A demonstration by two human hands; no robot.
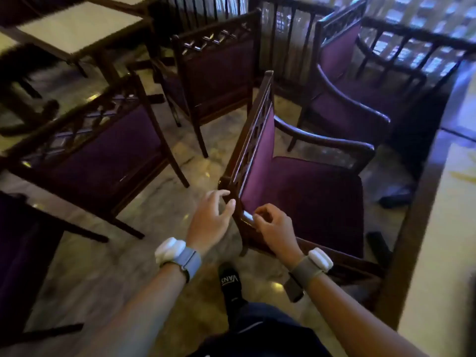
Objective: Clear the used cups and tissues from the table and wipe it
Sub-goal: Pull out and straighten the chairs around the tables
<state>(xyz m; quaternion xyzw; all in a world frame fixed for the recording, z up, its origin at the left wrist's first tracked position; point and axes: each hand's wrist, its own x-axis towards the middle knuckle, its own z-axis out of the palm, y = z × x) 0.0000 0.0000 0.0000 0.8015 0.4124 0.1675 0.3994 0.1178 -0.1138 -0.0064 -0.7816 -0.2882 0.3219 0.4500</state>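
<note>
Closest in are a dark trouser leg and a black shoe [228, 281] on the shiny stone floor [177, 163]. Two bare arms reach forward. Each wrist has a band with a white box on it, one on the left wrist [177, 256] and one on the right wrist [319, 259].

The left hand [212, 219] has its fingers [223, 194] loose and a bit spread. The tips touch the wooden edge of the back of the purple chair [304, 199]. The right hand [274, 229] is just beside it, on the seat side of the same chair back. Its fingers [258, 219] are curled in against the wood. The picture is blurry, so I cannot tell if they really hold the chair.

The counter [438, 266] runs along the right side, next to the purple chair. It has a pale top and a dark wood edge. Only a strip of it shows.

Farther off, a second purple chair [103, 148] is on the left and a third chair [219, 70] is behind it. Another armchair [342, 101] stands at the back on the right. A far counter [77, 24] with a pale top is at the top left. A dark wooden railing [283, 29] runs across the back.
</note>
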